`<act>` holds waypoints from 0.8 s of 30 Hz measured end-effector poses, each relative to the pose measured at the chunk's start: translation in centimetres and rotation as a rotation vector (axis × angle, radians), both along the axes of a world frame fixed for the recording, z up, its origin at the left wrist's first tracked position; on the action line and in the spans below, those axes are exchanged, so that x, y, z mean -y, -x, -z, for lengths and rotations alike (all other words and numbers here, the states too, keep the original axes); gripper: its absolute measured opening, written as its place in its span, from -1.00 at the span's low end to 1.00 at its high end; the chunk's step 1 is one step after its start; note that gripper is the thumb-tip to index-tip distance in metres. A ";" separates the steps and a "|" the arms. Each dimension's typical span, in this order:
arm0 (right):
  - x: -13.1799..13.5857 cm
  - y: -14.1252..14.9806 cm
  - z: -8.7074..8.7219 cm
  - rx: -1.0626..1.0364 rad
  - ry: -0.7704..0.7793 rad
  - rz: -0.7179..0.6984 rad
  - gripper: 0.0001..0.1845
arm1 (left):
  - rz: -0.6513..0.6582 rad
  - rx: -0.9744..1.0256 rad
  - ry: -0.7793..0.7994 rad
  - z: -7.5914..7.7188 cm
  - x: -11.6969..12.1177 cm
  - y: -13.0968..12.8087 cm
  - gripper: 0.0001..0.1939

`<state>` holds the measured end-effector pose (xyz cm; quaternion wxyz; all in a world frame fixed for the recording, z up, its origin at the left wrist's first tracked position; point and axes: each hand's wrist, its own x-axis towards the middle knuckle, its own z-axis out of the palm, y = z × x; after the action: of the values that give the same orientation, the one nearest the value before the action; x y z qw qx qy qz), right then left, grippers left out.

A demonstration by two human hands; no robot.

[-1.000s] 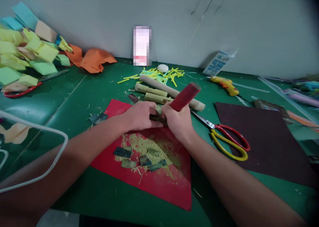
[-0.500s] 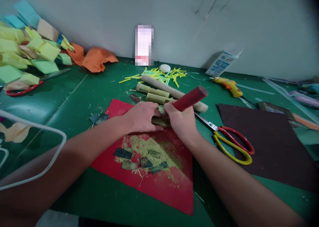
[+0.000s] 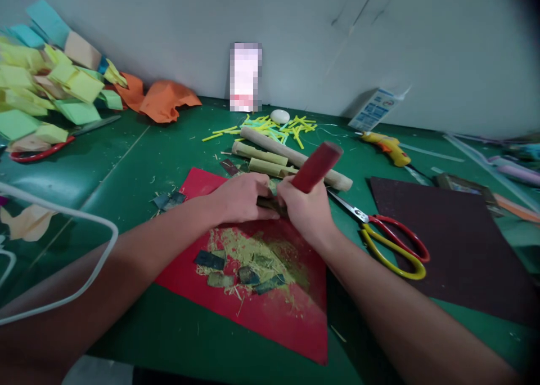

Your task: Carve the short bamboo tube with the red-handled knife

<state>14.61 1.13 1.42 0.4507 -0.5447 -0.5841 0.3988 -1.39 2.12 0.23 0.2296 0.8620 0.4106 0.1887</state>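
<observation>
Your right hand (image 3: 306, 207) had its fingers closed around a thick red cylindrical handle (image 3: 317, 168), which slanted up to the right; the working end below it was hidden by the hand. Your left hand (image 3: 242, 198) gripped a dark olive-green piece, tube-like in shape (image 3: 270, 204), between thumb and fingers. That piece lay between your two hands, above the far part of a flat red sheet (image 3: 274, 328) on the green bench (image 3: 139, 340); whether it touched the sheet could not be told. Nearer you, the sheet bore fine yellow-green dust (image 3: 236, 240) and several dark green flat scraps (image 3: 248, 275). Just beyond your hands lay two short yellowish-green hollow tubes (image 3: 266, 155), with a longer pale beige round rod (image 3: 340, 180) behind them. To the right of your right hand, metal scissors with one red and one yellow handle loop (image 3: 394, 265) partly overlapped a dark brown flat sheet (image 3: 458, 241). A yellow glue gun (image 3: 390, 148) lay farther back, on its side.
</observation>
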 end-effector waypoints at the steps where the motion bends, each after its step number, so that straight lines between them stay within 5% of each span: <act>1: 0.1 0.0 0.0 -0.012 -0.003 0.014 -0.82 | -0.006 -0.020 -0.017 0.0 0.0 0.0 -0.74; 9: -0.7 -0.4 0.4 -0.003 -0.069 0.064 -0.82 | 0.013 -0.190 -0.144 0.2 -0.1 -0.1 -0.68; 24: 0.1 0.0 0.1 -0.018 -0.008 -0.003 -0.82 | 0.012 -0.023 -0.039 0.3 -0.2 0.0 -0.75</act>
<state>14.59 1.01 1.34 0.4577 -0.5381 -0.5825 0.4020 -1.42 2.31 -0.02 0.2093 0.8709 0.4041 0.1854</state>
